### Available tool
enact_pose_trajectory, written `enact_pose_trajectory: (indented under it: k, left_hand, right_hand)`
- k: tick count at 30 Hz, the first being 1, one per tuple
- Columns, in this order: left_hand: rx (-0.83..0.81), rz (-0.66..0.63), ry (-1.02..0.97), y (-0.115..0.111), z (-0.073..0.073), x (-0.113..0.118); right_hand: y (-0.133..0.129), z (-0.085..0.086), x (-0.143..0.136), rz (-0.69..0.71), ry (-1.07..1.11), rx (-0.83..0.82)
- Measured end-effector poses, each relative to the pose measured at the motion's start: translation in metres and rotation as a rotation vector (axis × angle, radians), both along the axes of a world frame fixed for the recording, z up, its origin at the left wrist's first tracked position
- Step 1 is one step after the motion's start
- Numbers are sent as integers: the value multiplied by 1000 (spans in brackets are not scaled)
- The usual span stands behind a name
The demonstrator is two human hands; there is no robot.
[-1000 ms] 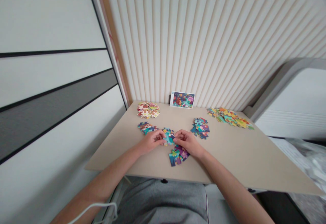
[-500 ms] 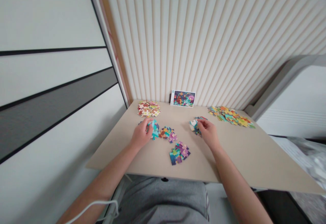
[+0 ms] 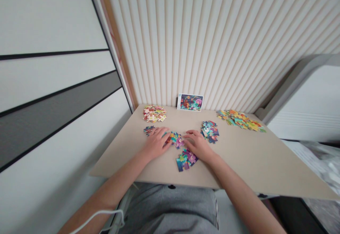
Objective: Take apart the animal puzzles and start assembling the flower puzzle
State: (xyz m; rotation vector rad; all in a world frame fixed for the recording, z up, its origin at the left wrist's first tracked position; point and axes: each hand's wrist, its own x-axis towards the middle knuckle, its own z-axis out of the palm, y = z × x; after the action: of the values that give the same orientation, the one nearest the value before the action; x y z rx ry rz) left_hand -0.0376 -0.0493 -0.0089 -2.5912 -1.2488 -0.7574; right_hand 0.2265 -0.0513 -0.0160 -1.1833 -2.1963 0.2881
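Observation:
My left hand (image 3: 157, 143) lies over several jigsaw pieces in the middle of the table, its fingers stretched out and partly hiding them. Joined orange and teal puzzle pieces (image 3: 174, 137) show past its fingertips, with a pink piece (image 3: 179, 143) at their right end. Close to that pink piece, my right hand (image 3: 198, 144) has its fingers spread and holds nothing that I can see. Below it is a cluster of purple and green pieces (image 3: 186, 159), partly under the hand. A small dark pile of pieces (image 3: 149, 130) sits behind my left hand.
A picture card (image 3: 190, 102) leans upright against the pleated wall (image 3: 170, 42). Red and cream pieces (image 3: 154, 113) are piled at the back left, yellow and orange ones (image 3: 240, 120) at the back right. Blue pieces (image 3: 209, 131) lie right of centre on the table (image 3: 255, 163).
My right hand has left the blue pile and moved left to the middle pieces. My left hand has shifted right and flattened; the teal piece it was pinching is now covered.

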Motion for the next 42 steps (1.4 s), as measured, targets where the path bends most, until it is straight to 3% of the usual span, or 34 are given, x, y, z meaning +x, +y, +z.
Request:
enact_pose_trajectory:
  k: [8, 13, 20, 24, 29, 34, 42]
  left_hand:
    - [-71, -58, -2, 4, -13, 2]
    - [-66, -54, 13, 4, -13, 2]
    - [-35, -103, 25, 2, -8, 4]
    - [-39, -181, -15, 3, -12, 3]
    - [-60, -315, -40, 3, -17, 7]
    - [-101, -355, -112, 1, -19, 9]
    - [-512, -294, -518, 4, -17, 3]
  right_hand:
    - [-4, -2, -1, 22, -161, -81]
    - [-7, 3, -2, 177, -233, -86]
    - [-7, 3, 2, 120, -244, -102]
    - [-6, 3, 2, 108, -148, -78]
    - [-4, 6, -7, 198, 70, -79]
    - [-3, 8, -9, 129, 240, -155]
    - [-6, 0, -9, 75, 585, -551]
